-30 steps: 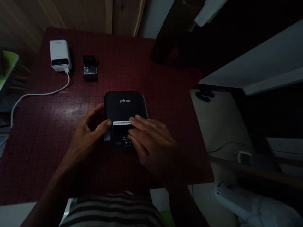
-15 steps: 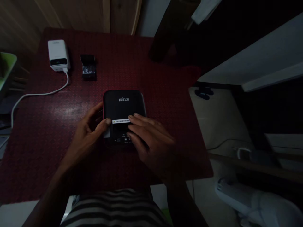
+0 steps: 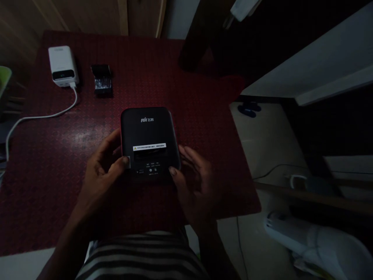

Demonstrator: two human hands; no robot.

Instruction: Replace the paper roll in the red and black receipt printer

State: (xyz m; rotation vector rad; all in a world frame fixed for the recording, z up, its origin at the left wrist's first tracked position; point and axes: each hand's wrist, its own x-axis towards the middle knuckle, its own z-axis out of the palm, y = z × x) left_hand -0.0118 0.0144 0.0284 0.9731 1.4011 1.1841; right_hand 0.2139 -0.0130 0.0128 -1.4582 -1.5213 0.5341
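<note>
A small black printer (image 3: 147,132) lies on the dark red table, with a pale logo, a white warning strip above a dark slot, and small buttons near its front. My left hand (image 3: 103,163) grips its left side, thumb on the top by a light sticker and fingers down along the edge. On the other side my right hand (image 3: 194,175) is closed round the right edge, thumb at the front right corner. Its fingers are partly hidden behind the printer.
A white power bank (image 3: 62,64) stands at the back left, its white cable (image 3: 48,116) running off the left edge. Beside it lies a small black roll-like piece (image 3: 102,79) with a shiny part. The red table (image 3: 215,116) ends at the right above a floor with dark slippers (image 3: 247,109).
My right hand has moved off the top of the printer to its right edge, uncovering the strip, slot and buttons. My left thumb sits slightly lower. The whole view has shifted a little.
</note>
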